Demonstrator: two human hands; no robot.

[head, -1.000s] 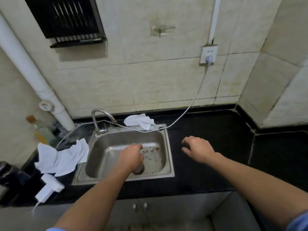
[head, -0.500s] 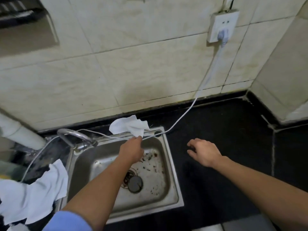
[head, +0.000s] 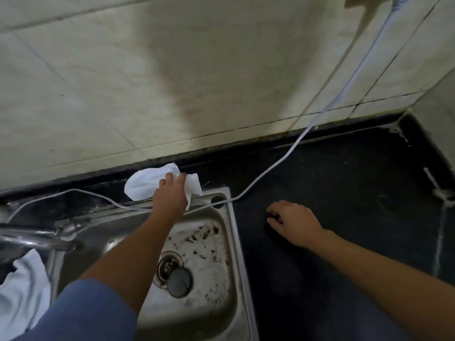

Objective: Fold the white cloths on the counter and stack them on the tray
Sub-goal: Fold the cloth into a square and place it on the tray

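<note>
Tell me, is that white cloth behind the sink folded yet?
Not folded. The white cloth lies crumpled in a loose bunch behind the sink, with uneven edges, and the left hand rests on it.

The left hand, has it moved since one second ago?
Yes. The left hand went from over the sink basin, near the drain, back past the rear rim to the white cloth by the wall.

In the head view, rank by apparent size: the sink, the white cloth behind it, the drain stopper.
1. Sink, by far the largest.
2. White cloth, crumpled under the left hand, partly hidden.
3. Drain stopper, smallest, though it sits nearer the camera.
</note>
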